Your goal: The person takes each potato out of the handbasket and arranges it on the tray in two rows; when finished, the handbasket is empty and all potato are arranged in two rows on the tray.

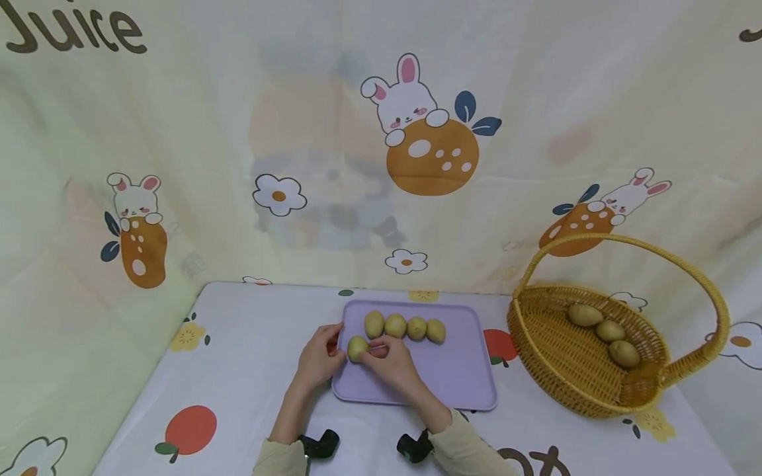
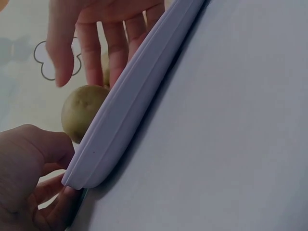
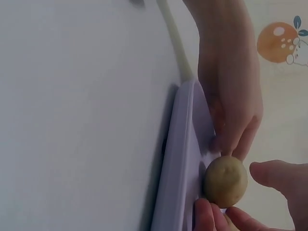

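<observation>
A lilac tray lies on the table, with several small potatoes in a row along its far side. One more potato sits by itself nearer the left rim. My left hand grips that rim, thumb on the inner side and fingers curled outside it. Around the single potato is my right hand; the right wrist view shows its fingertips low against the potato and its thumb a small gap away. Seen from the left wrist, the right hand's fingers extend behind the potato.
A woven basket with a tall arched handle stands right of the tray, three potatoes at its right side. A printed cloth covers the table. Behind hangs a curtain with rabbit prints.
</observation>
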